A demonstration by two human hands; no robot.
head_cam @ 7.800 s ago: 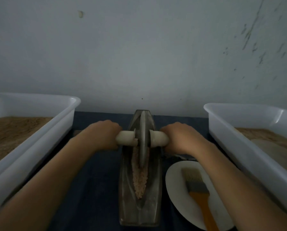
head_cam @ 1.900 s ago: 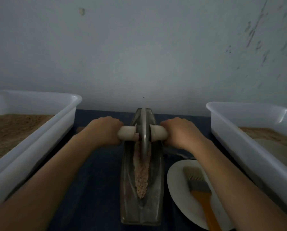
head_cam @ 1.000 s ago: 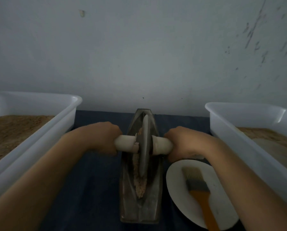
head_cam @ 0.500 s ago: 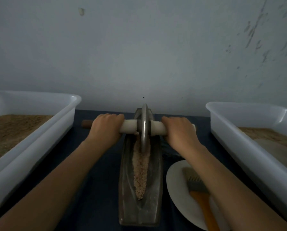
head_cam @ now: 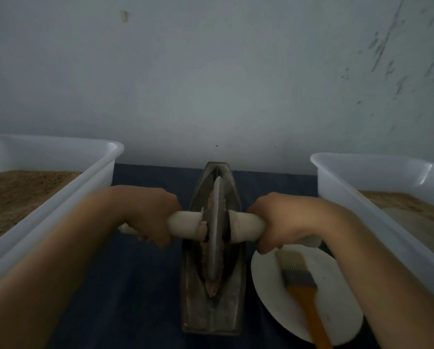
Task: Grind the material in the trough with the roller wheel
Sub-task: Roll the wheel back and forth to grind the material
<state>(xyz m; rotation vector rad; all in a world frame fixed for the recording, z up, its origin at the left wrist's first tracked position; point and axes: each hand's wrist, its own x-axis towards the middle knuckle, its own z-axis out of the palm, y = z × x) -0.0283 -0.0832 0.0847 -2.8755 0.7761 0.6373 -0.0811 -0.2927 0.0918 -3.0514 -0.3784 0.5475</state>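
Both arms reach forward, left hand (head_cam: 153, 217) and right hand (head_cam: 279, 222) curled tight, knuckles up.

1. Two bare forearms enter from the lower left and lower right corners of the frame; no sleeve shows on either up to the frame's edge.
2. The left hand (head_cam: 151, 217), left of centre, carries no glove, ring, watch or band on its visible wrist.
3. The right hand (head_cam: 280, 221), right of centre, is likewise bare, with nothing worn at the wrist.
4. Dim light and slight blur hide fingernails and finer marks on both hands.
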